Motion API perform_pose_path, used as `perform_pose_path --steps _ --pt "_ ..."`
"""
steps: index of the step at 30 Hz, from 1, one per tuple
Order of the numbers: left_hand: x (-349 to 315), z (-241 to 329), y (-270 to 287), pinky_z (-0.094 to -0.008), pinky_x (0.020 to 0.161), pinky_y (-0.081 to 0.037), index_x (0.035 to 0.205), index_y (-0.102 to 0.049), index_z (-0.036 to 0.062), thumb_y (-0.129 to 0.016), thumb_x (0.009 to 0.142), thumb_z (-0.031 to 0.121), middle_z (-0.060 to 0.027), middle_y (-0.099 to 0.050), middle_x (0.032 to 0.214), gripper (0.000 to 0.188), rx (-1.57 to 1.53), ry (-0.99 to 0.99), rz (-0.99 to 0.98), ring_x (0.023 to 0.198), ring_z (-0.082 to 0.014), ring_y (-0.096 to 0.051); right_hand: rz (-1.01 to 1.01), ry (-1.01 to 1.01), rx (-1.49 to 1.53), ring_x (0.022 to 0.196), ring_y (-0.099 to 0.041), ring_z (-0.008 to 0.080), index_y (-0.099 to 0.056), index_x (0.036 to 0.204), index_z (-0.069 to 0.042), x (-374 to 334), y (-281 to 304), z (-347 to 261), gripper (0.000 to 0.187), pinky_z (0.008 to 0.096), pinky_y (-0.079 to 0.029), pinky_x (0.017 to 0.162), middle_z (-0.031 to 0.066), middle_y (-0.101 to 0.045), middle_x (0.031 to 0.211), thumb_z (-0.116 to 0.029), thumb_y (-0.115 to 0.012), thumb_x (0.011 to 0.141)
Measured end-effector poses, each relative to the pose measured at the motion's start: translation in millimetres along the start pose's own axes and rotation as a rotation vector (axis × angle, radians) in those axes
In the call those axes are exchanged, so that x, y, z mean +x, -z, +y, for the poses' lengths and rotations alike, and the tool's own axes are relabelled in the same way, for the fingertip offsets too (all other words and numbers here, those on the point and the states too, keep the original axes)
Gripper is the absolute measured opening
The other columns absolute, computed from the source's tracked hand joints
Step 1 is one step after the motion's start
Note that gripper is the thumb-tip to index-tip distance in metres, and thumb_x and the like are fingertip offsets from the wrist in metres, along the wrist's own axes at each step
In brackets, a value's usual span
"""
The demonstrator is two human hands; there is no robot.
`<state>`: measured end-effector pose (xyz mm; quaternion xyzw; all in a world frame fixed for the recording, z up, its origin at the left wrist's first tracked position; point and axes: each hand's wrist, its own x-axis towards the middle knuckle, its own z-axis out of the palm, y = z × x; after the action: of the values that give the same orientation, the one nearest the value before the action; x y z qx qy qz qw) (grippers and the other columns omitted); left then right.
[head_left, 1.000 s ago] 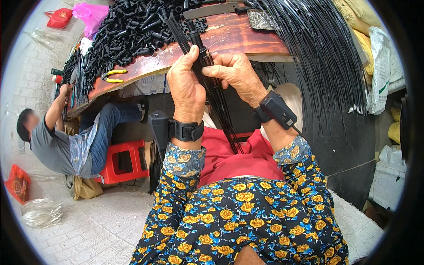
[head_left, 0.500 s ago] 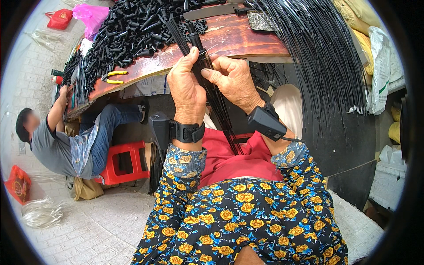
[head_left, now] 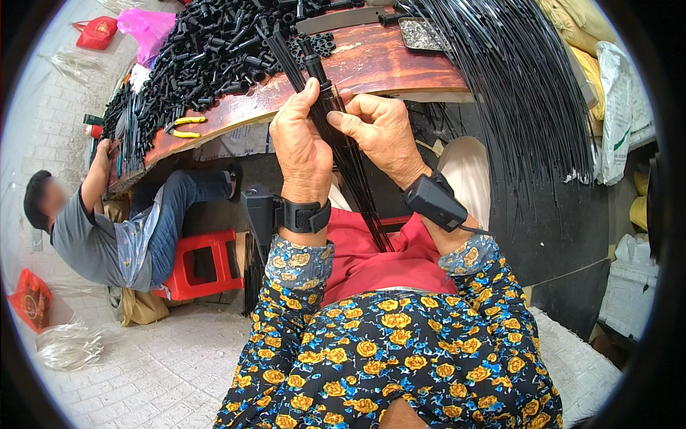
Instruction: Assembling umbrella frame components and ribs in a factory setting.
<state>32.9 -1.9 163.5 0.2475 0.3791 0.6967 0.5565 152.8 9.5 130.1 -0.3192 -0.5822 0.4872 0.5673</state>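
Note:
Wrapped round a bundle of thin black rods (head_left: 355,171), my left hand (head_left: 303,143) is closed near the table's front edge. The rods slant from above the hand down to my lap. A black tubular fitting (head_left: 314,68) stands out at the top of the bundle, just above my left thumb. My right hand (head_left: 379,132) is closed in a pinch on the right side of the same bundle, thumb lying against the rods. Its fingertips are partly hidden behind them, so I cannot tell which single rod or part they grip.
A heap of black tubular pieces (head_left: 214,53) covers the left of the reddish wooden table (head_left: 389,64). Yellow-handled pliers (head_left: 187,127) lie at its edge. Long black rods (head_left: 507,93) hang over the right side, beside a metal tray (head_left: 421,34). A co-worker (head_left: 107,236) sits at left.
My right hand and wrist have shifted very slightly. The left hand keeps its grip on the rods, and the rest looks the same.

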Motion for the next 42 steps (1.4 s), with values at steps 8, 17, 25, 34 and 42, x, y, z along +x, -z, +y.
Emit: perform_pose_path --steps 8,17,25,34,42 --pt "3 1 10 -0.0371 0.078 -0.055 0.098 -0.06 0.0026 -0.058 0.094 0.019 -0.0142 -0.068 0.089 0.017 0.004 0.008 -0.012 0.085 -0.0258 -0.068 -0.176 -0.224 0.136 0.058 -0.055 0.0044 -0.066 0.078 0.003 5 8 -11 0.018 0.0213 -0.043 0.049 0.0016 -0.063 0.066 -0.012 -0.07 0.087" --pt "2 1 4 -0.0373 0.078 -0.055 0.097 -0.059 0.003 -0.059 0.093 0.018 -0.0153 -0.068 0.088 0.016 -0.001 -0.004 -0.005 0.086 -0.0269 -0.068 -0.167 -0.245 0.183 0.056 -0.052 0.0033 -0.066 0.078 0.002 5 9 -12 0.019 0.0213 -0.041 0.046 0.0001 -0.063 0.065 -0.014 -0.072 0.086" --pt "3 -2 2 -0.0366 0.079 -0.054 0.099 -0.059 0.0028 -0.058 0.093 0.016 -0.0147 -0.067 0.09 0.015 0.003 -0.005 0.01 0.085 -0.0263 -0.067 -0.103 -0.144 0.078 0.06 -0.054 0.0036 -0.068 0.08 0.003 3 4 -7 0.018 0.022 -0.044 0.052 0.0009 -0.065 0.066 -0.013 -0.074 0.084" --pt "0 3 -3 -0.0338 0.075 -0.054 0.093 -0.064 -0.0033 -0.061 0.089 0.008 -0.0117 -0.067 0.088 0.013 -0.044 -0.005 0.033 0.078 -0.0232 -0.067 -0.08 -0.139 0.161 0.059 -0.054 0.0036 -0.067 0.08 0.003 3 0 -2 0.016 0.0219 -0.044 0.051 0.0011 -0.065 0.066 -0.011 -0.072 0.084" --pt "-5 2 -9 -0.0346 0.076 -0.054 0.095 -0.063 -0.0047 -0.059 0.089 0.009 -0.0132 -0.066 0.09 0.015 -0.047 -0.041 0.031 0.079 -0.0248 -0.067 -0.066 -0.207 0.28 0.057 -0.054 0.0041 -0.068 0.077 0.004 4 0 0 0.019 0.0213 -0.044 0.05 0.0023 -0.065 0.065 -0.012 -0.074 0.083"
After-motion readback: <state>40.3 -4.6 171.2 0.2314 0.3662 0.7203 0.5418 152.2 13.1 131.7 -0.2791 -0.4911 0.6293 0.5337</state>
